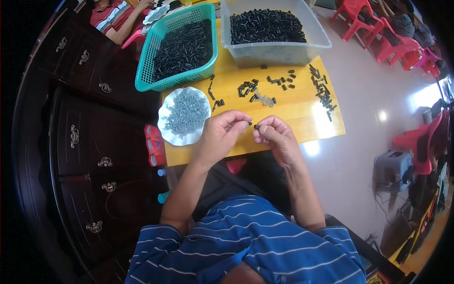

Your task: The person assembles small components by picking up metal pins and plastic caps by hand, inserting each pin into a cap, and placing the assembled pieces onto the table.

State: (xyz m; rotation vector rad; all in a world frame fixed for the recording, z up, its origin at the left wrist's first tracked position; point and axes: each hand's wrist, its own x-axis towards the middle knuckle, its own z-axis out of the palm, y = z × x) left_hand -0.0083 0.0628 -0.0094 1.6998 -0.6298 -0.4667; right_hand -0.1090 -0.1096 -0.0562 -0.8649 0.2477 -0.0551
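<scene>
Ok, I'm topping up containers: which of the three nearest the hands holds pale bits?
The white wavy-edged plate beside the left hand; the green basket and cloudy tub hold black pieces instead.

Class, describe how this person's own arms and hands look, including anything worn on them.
The left sleeve and right sleeve are short and blue with thin pale stripes. Both forearms are bare. The left hand and right hand are gloveless, with no watch visible.
</scene>
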